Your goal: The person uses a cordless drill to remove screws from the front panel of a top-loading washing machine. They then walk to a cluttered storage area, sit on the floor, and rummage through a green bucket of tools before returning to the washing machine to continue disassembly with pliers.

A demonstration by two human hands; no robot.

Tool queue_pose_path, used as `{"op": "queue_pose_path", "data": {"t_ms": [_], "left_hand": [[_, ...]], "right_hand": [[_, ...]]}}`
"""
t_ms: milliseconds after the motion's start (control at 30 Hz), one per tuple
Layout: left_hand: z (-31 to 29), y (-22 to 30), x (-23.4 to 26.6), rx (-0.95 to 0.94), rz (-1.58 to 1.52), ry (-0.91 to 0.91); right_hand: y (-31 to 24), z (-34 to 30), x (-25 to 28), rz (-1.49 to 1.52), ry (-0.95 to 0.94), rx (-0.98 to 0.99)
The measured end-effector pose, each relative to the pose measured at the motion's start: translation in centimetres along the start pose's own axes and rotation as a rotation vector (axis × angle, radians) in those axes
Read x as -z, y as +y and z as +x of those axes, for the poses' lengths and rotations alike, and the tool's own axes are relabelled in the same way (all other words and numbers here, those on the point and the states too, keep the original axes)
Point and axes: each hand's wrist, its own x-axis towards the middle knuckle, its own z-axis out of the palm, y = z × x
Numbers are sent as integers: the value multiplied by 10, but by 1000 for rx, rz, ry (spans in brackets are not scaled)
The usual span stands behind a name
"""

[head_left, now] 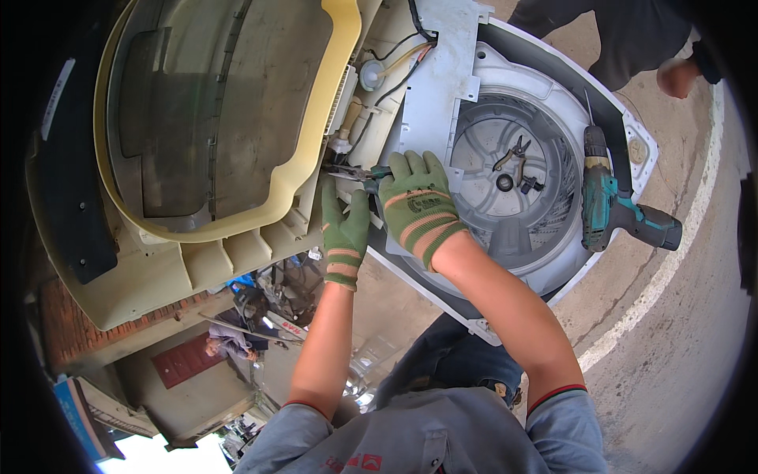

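My right hand [418, 201], in a green and tan striped work glove, is closed around the teal handles of a pair of pliers [374, 178]. The dark jaws point left, toward wires and a white fitting [341, 147] at the inner edge of the cream top cover [237, 229]. My left hand [345, 233], gloved alike, is just below the jaws with finger and thumb apart. Its fingertips are by the cover's edge; exactly what they touch is unclear. Right of my hands is the open washing machine tub [553, 189].
A teal cordless drill [604, 197] lies across the machine's right rim. Hand pliers [504, 160], a black round cap [504, 182] and a small black part [530, 185] lie in the tub. A person [620, 35] stands at top right; another person [231, 341] is at lower left.
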Motion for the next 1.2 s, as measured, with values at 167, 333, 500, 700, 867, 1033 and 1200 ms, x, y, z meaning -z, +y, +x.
{"op": "queue_pose_path", "data": {"t_ms": [167, 333, 500, 700, 867, 1033, 1200], "left_hand": [[-9, 9, -1, 69, -126, -58], [-8, 6, 4, 40, -79, -73], [-6, 4, 8, -34, 31, 6], [10, 3, 5, 110, 73, 26], [6, -24, -16, -48, -90, 124], [7, -20, -26, -228, -109, 121], [44, -80, -33, -148, -237, 135]], "right_hand": [[-16, 28, 9, -168, -119, 50], [-19, 34, 11, -224, -89, 109], [2, 28, 9, -184, -5, 113], [31, 27, 19, -196, 204, 204], [5, 22, 7, -225, 79, 180], [0, 19, -9, -191, -17, 100], [-6, 9, -8, -172, 36, 90]]}}
